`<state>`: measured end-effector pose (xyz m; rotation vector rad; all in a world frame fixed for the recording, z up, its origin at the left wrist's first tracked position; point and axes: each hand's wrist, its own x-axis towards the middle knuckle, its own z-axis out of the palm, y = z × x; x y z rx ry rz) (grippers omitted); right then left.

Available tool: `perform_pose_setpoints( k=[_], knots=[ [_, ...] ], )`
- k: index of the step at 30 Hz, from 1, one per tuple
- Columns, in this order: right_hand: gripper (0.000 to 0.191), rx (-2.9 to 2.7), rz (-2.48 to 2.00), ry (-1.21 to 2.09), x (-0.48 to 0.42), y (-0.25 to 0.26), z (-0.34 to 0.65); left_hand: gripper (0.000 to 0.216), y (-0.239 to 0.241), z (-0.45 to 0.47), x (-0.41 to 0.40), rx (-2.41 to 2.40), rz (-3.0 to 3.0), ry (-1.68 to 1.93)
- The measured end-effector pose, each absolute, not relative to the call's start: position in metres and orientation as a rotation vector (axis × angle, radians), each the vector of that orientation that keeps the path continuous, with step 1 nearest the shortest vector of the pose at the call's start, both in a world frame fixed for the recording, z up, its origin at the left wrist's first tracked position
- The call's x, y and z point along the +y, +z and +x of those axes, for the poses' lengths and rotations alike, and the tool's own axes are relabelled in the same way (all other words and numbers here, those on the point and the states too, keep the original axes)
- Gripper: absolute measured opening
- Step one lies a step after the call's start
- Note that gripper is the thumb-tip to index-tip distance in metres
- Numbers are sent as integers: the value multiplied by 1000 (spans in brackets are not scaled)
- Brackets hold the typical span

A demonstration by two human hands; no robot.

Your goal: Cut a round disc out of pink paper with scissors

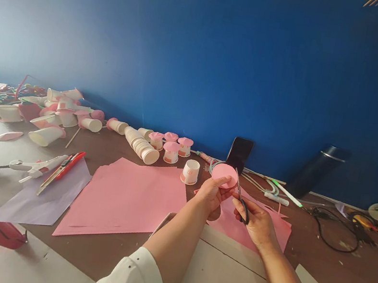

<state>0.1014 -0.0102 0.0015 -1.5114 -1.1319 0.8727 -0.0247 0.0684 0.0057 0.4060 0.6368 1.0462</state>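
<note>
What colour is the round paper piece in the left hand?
Pink; the paper disc shows best in the head view.

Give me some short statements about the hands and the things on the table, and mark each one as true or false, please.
1. The left hand holds a pink paper circle. True.
2. The right hand is empty. False: it holds scissors, with the blades at the edge of the circle.
3. A phone leans against the blue wall. True.
4. The large pink sheets are rolled up. False: they lie flat on the table.
5. The dark flask is to the left of both hands. False: it is to their right, tilted against the wall.
</note>
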Motion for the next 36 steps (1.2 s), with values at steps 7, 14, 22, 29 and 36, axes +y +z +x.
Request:
perform_pose_setpoints(
  k=[7,14,22,29,36],
  knots=[
    [56,-1057,-1470,929,-10,-4,103,3,3,-24,72,645,419,1068],
    [58,-1029,-1465,906,-9,-4,104,20,-4,-24,76,689,469,1086],
    [57,-1037,-1589,808,-7,-4,105,19,-7,-28,88,903,409,1299],
    [48,-993,-1707,719,-6,3,100,21,-4,-34,89,1103,380,1283],
    [38,-843,-1575,761,8,-22,126,26,-12,-21,73,1190,796,922]
  ],
)
